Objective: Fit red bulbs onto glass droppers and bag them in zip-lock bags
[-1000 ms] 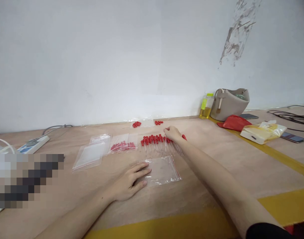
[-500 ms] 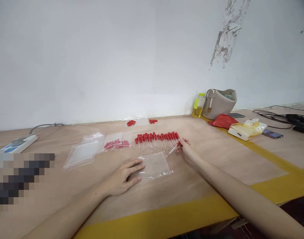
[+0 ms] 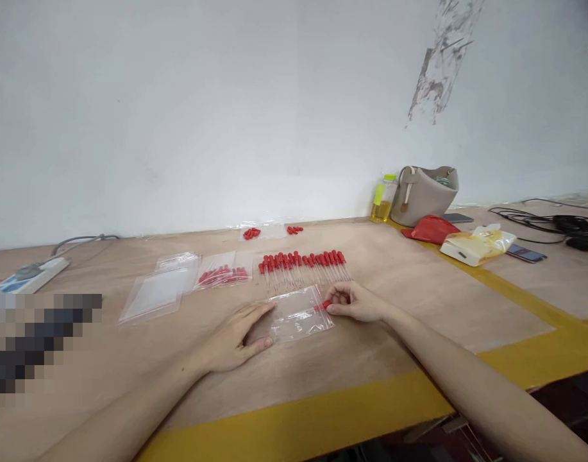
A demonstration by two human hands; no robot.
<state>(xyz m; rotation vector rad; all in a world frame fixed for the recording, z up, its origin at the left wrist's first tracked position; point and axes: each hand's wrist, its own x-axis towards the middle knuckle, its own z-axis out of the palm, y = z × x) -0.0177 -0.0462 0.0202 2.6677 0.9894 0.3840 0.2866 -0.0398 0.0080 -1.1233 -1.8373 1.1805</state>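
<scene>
A clear zip-lock bag with a red seal line at its right end lies flat on the table. My left hand rests at the bag's left edge, fingers apart and thumb spread. At the right end, my right hand pinches the red bulb of a dropper; its thin clear tube points left and lies inside the bag's mouth. Just beyond the bag, several droppers with red bulbs lie side by side, clear tubes towards me.
Left of the row are bags holding red bulbs and flat clear bags. Loose red bulbs lie by the wall. A power strip sits far left; a bottle, grey bag, tissue pack and phone are right.
My right hand has moved left and towards me, and the dropper's tube has gone into the bag. My left hand has stayed at the bag's left edge.
</scene>
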